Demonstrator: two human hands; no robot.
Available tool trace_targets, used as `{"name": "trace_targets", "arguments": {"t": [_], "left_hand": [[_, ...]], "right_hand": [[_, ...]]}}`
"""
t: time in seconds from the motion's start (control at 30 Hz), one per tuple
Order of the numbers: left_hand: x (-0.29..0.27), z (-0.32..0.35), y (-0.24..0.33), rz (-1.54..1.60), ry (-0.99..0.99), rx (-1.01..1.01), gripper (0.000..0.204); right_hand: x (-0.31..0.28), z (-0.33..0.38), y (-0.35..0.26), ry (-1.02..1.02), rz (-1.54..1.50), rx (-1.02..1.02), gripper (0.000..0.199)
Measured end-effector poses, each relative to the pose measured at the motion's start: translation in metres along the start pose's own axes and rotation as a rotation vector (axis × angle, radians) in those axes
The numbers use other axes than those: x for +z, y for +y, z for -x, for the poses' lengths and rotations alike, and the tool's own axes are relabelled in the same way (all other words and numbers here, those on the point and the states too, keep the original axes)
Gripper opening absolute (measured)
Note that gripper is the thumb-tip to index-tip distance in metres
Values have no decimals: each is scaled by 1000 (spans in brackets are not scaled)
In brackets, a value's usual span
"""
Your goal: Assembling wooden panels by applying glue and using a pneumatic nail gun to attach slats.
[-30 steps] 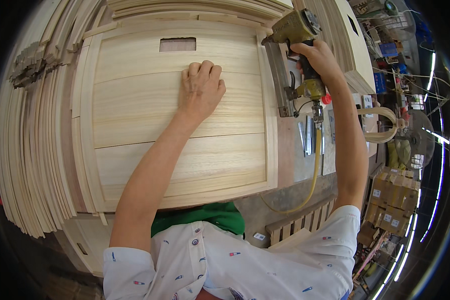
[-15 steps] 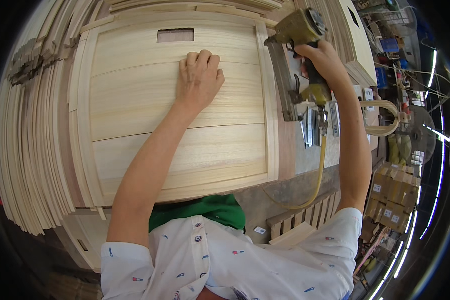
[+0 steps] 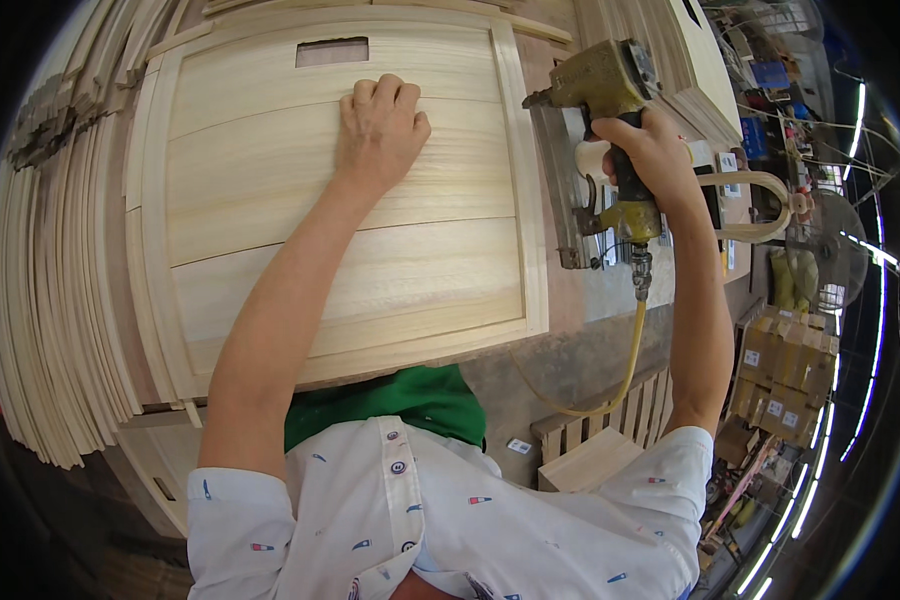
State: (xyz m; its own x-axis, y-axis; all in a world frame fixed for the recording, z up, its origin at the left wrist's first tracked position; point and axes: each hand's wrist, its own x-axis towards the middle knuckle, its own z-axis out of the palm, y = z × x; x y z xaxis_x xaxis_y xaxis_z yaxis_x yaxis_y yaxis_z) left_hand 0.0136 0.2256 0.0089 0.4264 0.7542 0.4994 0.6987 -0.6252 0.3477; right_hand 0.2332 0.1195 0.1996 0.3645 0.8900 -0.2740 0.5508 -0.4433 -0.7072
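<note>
My right hand [image 3: 650, 165] is wrapped round the black grip of an olive-green pneumatic nail gun [image 3: 605, 85]. The gun is held up beside the right edge of a pale wooden panel [image 3: 440, 265], its nose pointing left and its long magazine hanging down. A yellow air hose [image 3: 634, 350] runs from the fitting at the bottom of the grip. My left hand [image 3: 382, 135] rests on the panel's upper middle with its fingers curled under, and whatever they may hold is hidden. The panel has raised border strips and a rectangular cutout [image 3: 332, 52] near its far edge.
Long stacks of thin wooden strips [image 3: 55, 300] line the left side. More boards [image 3: 660, 60] are piled at the far right. A bent wooden loop [image 3: 770, 205] sticks out right of my forearm. Cardboard boxes [image 3: 785, 370] and a slatted pallet [image 3: 650, 405] stand lower right.
The nail gun in my right hand has come down slightly relative to the panel. My left hand stays curled on the panel, and the whole view has shifted a little.
</note>
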Motion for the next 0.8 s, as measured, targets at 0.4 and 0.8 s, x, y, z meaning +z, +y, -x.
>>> {"name": "trace_targets", "arguments": {"t": [0.4, 0.8], "left_hand": [[0, 0, -2, 5, -13, 8, 23], [-1, 1, -3, 11, -47, -28, 22]], "right_hand": [[11, 19, 7, 13, 14, 50, 29], [16, 83, 22, -8, 7, 139, 27]]}}
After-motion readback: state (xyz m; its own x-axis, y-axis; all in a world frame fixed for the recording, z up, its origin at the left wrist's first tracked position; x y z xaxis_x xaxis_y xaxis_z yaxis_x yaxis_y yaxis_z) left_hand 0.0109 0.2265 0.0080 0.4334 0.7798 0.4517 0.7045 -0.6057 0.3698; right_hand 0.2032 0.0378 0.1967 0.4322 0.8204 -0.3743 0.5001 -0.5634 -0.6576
